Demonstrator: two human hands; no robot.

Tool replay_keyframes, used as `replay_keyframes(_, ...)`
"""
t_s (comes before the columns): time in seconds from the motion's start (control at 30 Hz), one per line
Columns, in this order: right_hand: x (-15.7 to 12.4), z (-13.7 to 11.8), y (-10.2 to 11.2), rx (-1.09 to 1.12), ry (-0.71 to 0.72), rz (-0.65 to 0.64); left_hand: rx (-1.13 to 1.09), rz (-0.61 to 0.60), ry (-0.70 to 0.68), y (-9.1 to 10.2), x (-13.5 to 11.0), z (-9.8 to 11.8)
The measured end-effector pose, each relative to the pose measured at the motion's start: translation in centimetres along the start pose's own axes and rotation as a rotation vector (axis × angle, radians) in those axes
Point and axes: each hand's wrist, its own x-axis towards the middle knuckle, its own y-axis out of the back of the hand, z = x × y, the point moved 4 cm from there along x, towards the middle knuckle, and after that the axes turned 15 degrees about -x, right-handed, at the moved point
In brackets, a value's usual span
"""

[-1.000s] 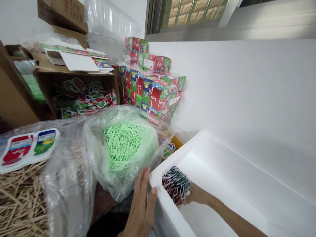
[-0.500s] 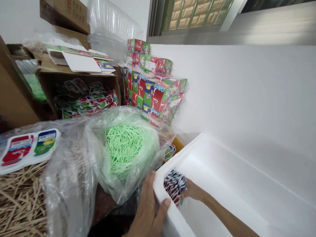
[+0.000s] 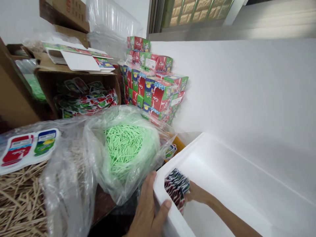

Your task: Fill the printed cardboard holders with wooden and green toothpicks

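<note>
Inside a white foam box, my right hand is closed on a stack of flat printed packets. The packets stand on edge, pressed together against the box's left corner, with white, red and dark edges showing. Most fingers of that hand are hidden behind the stack. My left hand grips the near left wall of the box, thumb over the rim and fingers along its outer side. Just beyond those fingers is a clear plastic bag of light green sticks.
Brown wooden sticks fill a bag at left, with a double cola-and-Sprite packet on top. A carton holds loose packets. Cola and Sprite boxes are stacked against the wall. Clear plastic tubs stand behind.
My right hand and the stack have shifted slightly right and down inside the box. The stack's lower end now shows more. My left hand stays on the rim.
</note>
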Motion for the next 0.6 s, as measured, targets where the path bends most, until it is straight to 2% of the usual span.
replay_keyframes(0.17,-0.8,0.4,0.6,-0.015,0.05,0.036,0.0,0.027,0.022,0.2,0.0,0.5)
replay_keyframes(0.3,-1.0,1.9,0.8,0.005,0.013,0.079,-0.028,0.081,0.043,0.6,0.1,1.2)
replay_keyframes(0.4,-1.3,2.6,0.9,0.007,-0.022,0.088,-0.066,0.121,0.117,1.2,0.2,1.5)
replay_keyframes(0.5,-1.8,2.4,1.2,0.012,-0.047,0.099,-0.103,0.154,0.174,2.0,0.2,1.8)
replay_keyframes(0.6,-2.2,1.7,2.3,-0.025,-0.085,0.198,-0.133,0.205,0.184,3.2,0.0,2.0)
